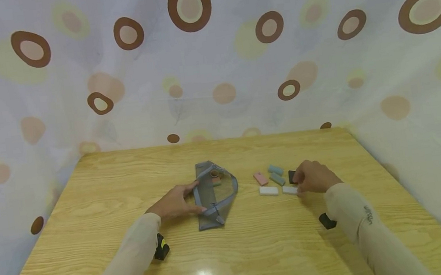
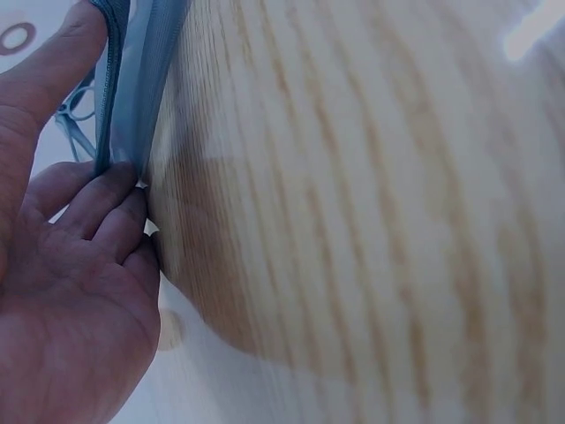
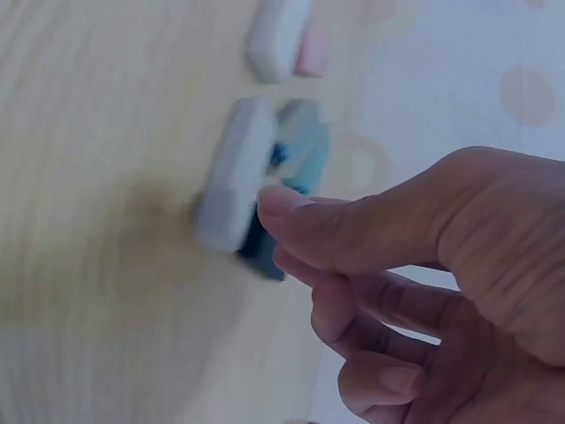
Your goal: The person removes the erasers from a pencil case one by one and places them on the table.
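Note:
A grey see-through zipper pouch (image 1: 207, 198) lies on the table with its mouth spread wide. My left hand (image 1: 174, 201) holds its near-left edge, and in the left wrist view the thumb and fingers (image 2: 115, 199) are at the zipper edge. Inside the pouch show a small brown round item (image 1: 214, 173) and a reddish block (image 1: 216, 181). My right hand (image 1: 315, 176) hovers with bent, relaxed fingers at a black block (image 1: 292, 176) and a white eraser-like block (image 3: 237, 177). Whether the fingertips touch either is unclear; nothing held shows between them.
Left of the right hand lie another white block (image 1: 269, 191), a pink block (image 1: 260, 178) and two blue-green blocks, one farther back (image 1: 275, 170) and one nearer (image 1: 277, 179). A patterned curtain (image 1: 212, 66) hangs behind the wooden table (image 1: 235, 263) and along both sides.

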`<state>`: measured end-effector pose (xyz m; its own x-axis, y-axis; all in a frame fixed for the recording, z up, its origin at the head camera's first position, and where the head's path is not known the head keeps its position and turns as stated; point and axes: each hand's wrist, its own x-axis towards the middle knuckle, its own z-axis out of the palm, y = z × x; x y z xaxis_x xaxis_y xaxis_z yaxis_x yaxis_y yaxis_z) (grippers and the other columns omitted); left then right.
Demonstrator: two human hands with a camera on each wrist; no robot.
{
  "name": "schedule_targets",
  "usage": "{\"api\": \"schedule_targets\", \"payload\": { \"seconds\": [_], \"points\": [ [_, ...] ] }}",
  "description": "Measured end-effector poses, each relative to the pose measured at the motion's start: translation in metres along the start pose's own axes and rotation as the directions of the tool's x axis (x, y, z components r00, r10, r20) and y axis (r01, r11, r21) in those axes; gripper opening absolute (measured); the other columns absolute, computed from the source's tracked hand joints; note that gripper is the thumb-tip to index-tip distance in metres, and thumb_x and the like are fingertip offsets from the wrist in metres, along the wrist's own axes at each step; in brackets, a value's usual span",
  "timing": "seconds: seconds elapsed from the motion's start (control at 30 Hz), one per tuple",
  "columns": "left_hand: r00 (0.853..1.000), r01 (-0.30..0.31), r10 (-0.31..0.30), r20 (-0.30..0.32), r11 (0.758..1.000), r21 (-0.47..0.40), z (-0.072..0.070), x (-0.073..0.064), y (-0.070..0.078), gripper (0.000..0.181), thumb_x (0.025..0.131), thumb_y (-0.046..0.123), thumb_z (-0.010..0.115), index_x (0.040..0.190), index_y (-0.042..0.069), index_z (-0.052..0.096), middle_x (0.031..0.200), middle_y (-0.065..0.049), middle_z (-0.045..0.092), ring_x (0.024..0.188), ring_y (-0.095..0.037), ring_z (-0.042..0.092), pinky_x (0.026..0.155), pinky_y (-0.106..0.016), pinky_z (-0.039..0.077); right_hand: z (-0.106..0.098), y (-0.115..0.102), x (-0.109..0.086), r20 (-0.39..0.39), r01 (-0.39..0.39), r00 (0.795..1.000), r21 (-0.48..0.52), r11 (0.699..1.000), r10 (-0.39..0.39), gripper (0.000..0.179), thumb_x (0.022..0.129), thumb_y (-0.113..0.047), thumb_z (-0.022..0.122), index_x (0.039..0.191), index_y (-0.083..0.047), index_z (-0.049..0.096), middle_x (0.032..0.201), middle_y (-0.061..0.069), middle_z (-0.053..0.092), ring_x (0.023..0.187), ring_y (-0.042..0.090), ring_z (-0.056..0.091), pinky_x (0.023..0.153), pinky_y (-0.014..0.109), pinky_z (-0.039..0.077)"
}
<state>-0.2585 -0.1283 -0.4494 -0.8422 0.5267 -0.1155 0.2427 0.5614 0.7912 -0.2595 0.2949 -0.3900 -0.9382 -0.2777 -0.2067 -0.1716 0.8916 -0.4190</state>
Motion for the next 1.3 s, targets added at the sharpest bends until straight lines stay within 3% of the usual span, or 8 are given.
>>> {"api": "schedule_targets", "payload": {
  "seconds": [0.2,0.37,0.47,0.6,0.77,0.87,1.0,1.3],
  "points": [
    [1.0,0.016,-0.016,0.005,1.0,-0.021,-0.002,-0.001,0.0,0.099,0.085,0.035,0.084,0.159,0.002,0.028,0.163,-0.02,0.025,0.15,-0.037,0.024,0.12,-0.049,0.029,-0.016,-0.028,0.01,-0.025,0.121,0.992,0.037,0.992,-0.12,0.025,0.091,-0.005,0.074,0.113,0.005,0.073,0.105,0.015,0.073,0.1,0.035,0.068,0.09,0.056,0.055],
    [1.0,0.016,-0.016,0.008,1.0,-0.023,-0.004,0.001,0.0,0.1,0.084,0.035,0.085,0.159,0.002,0.027,0.163,-0.021,0.024,0.15,-0.038,0.024,0.121,-0.049,0.028,-0.014,-0.055,0.022,-0.039,0.183,0.983,0.046,0.982,-0.181,0.024,0.092,-0.005,0.072,0.114,0.005,0.073,0.102,0.013,0.074,0.102,0.035,0.067,0.092,0.055,0.054],
    [1.0,0.017,-0.017,0.01,1.0,-0.018,-0.004,0.002,-0.001,0.1,0.084,0.036,0.085,0.159,0.002,0.027,0.163,-0.021,0.024,0.15,-0.038,0.023,0.121,-0.049,0.027,-0.007,-0.072,0.031,-0.028,0.177,0.984,0.072,0.982,-0.176,0.025,0.092,-0.008,0.074,0.115,0.003,0.073,0.103,0.011,0.074,0.103,0.032,0.067,0.093,0.053,0.054],
    [1.0,0.013,-0.012,0.01,1.0,-0.018,-0.005,0.003,-0.001,0.1,0.084,0.035,0.085,0.159,0.002,0.027,0.163,-0.022,0.024,0.15,-0.037,0.024,0.121,-0.048,0.027,0.007,-0.095,0.044,-0.003,0.164,0.986,0.089,0.982,-0.164,0.025,0.09,-0.009,0.076,0.113,0.001,0.075,0.098,0.005,0.074,0.092,0.024,0.069,0.087,0.047,0.057],
    [1.0,0.011,-0.011,0.01,1.0,-0.022,-0.005,0.003,-0.002,0.099,0.085,0.034,0.085,0.159,0.001,0.027,0.162,-0.023,0.025,0.15,-0.038,0.024,0.121,-0.049,0.027,0.029,-0.117,0.057,-0.005,0.209,0.978,0.065,0.976,-0.209,0.022,0.088,-0.008,0.079,0.109,-0.001,0.077,0.093,0.002,0.074,0.091,0.022,0.068,0.086,0.045,0.058],
    [1.0,0.019,-0.019,0.01,1.0,-0.018,-0.005,0.003,-0.002,0.099,0.084,0.035,0.085,0.159,0.002,0.028,0.162,-0.022,0.026,0.15,-0.037,0.024,0.121,-0.049,0.027,0.042,-0.126,0.065,-0.018,0.228,0.974,0.064,0.972,-0.227,0.022,0.088,-0.007,0.079,0.109,0.0,0.077,0.095,0.003,0.075,0.095,0.024,0.069,0.091,0.046,0.057],
    [1.0,0.027,-0.027,0.002,1.0,-0.011,-0.005,0.002,-0.001,0.099,0.083,0.036,0.085,0.158,0.003,0.03,0.161,-0.021,0.029,0.15,-0.036,0.026,0.12,-0.05,0.028,0.053,-0.138,0.072,-0.034,0.195,0.981,0.069,0.978,-0.193,0.024,0.087,-0.007,0.08,0.11,-0.002,0.076,0.101,0.005,0.075,0.099,0.024,0.069,0.093,0.045,0.057],
    [1.0,0.016,-0.016,0.004,1.0,-0.015,-0.003,0.001,-0.001,0.099,0.082,0.032,0.087,0.158,0.001,0.03,0.16,-0.022,0.031,0.149,-0.037,0.029,0.12,-0.05,0.028,0.074,-0.152,0.086,-0.079,0.139,0.988,0.075,0.987,-0.133,0.031,0.081,-0.008,0.085,0.111,-0.004,0.077,0.101,0.005,0.075,0.097,0.025,0.07,0.087,0.04,0.059]
  ]
}}
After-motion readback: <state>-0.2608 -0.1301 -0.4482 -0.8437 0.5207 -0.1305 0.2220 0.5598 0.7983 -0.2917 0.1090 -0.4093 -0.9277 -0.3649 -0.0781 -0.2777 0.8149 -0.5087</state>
